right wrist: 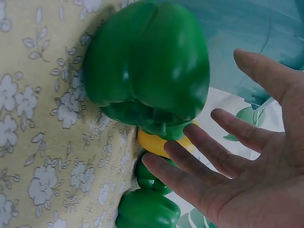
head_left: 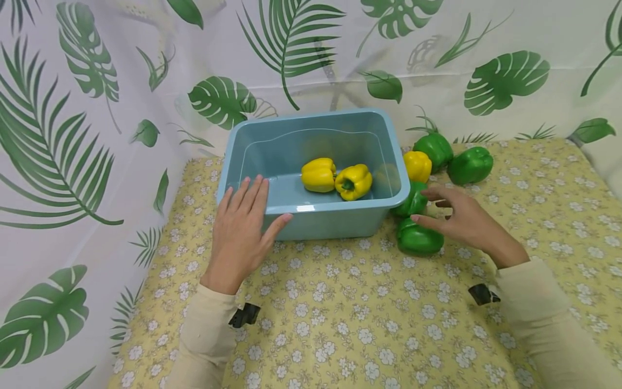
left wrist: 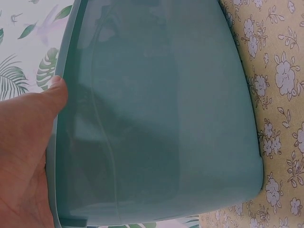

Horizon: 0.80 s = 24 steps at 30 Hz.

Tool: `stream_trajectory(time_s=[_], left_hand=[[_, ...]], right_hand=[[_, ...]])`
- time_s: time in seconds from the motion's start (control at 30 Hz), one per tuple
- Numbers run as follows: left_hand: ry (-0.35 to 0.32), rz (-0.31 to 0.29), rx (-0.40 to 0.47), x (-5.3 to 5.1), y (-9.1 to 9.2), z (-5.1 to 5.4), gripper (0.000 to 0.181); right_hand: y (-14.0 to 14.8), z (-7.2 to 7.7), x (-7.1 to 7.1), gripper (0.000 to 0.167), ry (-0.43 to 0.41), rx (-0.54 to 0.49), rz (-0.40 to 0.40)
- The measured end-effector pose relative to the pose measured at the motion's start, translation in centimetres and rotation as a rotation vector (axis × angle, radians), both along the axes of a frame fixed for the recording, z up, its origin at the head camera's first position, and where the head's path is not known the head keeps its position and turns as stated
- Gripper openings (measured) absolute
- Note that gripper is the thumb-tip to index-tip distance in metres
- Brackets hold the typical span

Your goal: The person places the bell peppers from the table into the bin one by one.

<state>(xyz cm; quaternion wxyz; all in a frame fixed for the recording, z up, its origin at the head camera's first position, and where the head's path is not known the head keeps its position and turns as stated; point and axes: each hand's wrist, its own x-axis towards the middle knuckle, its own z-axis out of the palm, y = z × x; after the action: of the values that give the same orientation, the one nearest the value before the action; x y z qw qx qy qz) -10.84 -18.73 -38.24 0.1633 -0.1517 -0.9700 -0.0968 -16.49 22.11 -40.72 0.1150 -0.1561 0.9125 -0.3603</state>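
Note:
A blue plastic tub holds two yellow bell peppers, one lying on its side and one with its green stem showing. My left hand rests over the tub's near left rim with straight fingers; in the left wrist view its thumb touches the rim. To the right of the tub, my right hand is spread beside the nearest green bell pepper and another green one behind it. In the right wrist view the fingers are apart and hold nothing, with the nearest green pepper before them.
Behind those peppers are a yellow bell pepper against the tub's right side and two more green ones, one at the back and one farther right. A flowered yellow cloth covers the table. Leaf-print sheets hang behind and at left.

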Motion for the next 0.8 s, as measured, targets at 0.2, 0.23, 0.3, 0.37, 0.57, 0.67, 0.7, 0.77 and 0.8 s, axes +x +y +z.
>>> stream_trajectory(time_s=[0.2, 0.23, 0.3, 0.37, 0.57, 0.67, 0.7, 0.77, 0.8], left_hand=[[-0.004, 0.000, 0.004, 0.0, 0.1, 0.1, 0.078], [-0.007, 0.001, 0.005, 0.0, 0.1, 0.1, 0.077], [-0.006, 0.001, 0.005, 0.0, 0.1, 0.1, 0.077], [-0.006, 0.003, 0.004, 0.0, 0.1, 0.0, 0.077], [-0.003, 0.002, 0.002, 0.0, 0.0, 0.0, 0.077], [-0.002, 0.000, 0.003, 0.0, 0.0, 0.0, 0.077], [-0.002, 0.000, 0.003, 0.0, 0.0, 0.0, 0.077], [-0.003, 0.000, 0.004, 0.0, 0.0, 0.0, 0.078], [-0.003, 0.000, 0.004, 0.0, 0.0, 0.0, 0.078]], right_hand=[[0.1, -0.3, 0.1, 0.073, -0.040, 0.030, -0.013], [0.2, -0.4, 0.2, 0.074, -0.044, 0.033, -0.013], [0.2, -0.5, 0.2, 0.074, -0.053, 0.035, -0.014], [0.2, -0.7, 0.2, 0.074, -0.061, 0.035, -0.015], [0.2, -1.0, 0.4, 0.074, -0.063, 0.036, -0.011], [0.2, -1.1, 0.5, 0.074, -0.067, 0.033, -0.007], [0.2, -1.1, 0.6, 0.074, -0.067, 0.032, -0.006], [0.2, -1.2, 0.7, 0.073, -0.067, 0.026, -0.003], [0.2, -1.2, 0.7, 0.073, -0.066, 0.025, -0.003]])
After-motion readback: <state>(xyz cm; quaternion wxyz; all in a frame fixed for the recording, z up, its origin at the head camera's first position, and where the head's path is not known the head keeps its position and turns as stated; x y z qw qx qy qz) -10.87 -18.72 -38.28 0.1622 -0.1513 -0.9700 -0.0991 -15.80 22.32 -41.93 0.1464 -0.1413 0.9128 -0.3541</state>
